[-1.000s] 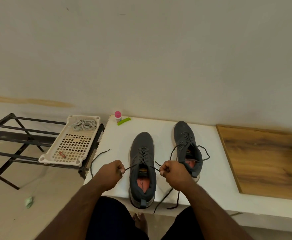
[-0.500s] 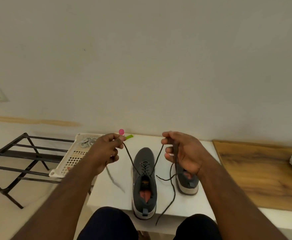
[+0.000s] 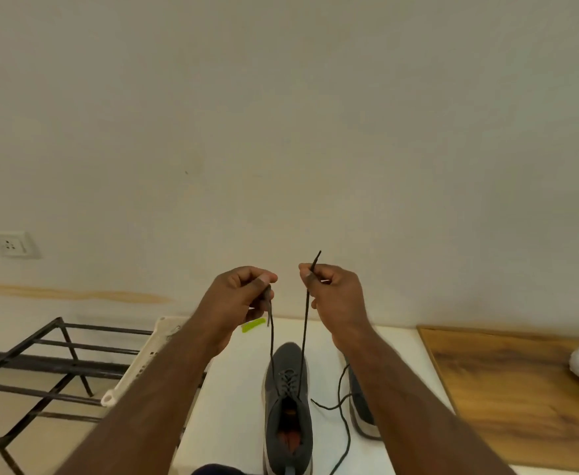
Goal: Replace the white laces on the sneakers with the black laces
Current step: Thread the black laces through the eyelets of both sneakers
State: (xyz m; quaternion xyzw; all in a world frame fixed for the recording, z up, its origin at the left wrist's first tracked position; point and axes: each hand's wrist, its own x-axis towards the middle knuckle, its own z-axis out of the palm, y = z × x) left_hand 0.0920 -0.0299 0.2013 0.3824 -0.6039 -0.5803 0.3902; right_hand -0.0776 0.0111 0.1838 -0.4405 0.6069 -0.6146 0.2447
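At far left a black metal rack stands on the floor with a white perforated tray on its right end, against the white table. Above the table the left hand pinches one end of the black lace and the right hand pinches the other, its tip poking above the fingers, both strands running taut down to the near grey sneaker. The second sneaker sits just right of it, partly hidden by the right forearm, its loose lace trailing on the table beside a wooden board.

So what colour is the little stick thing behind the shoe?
Bright green stick, seen in the head view.
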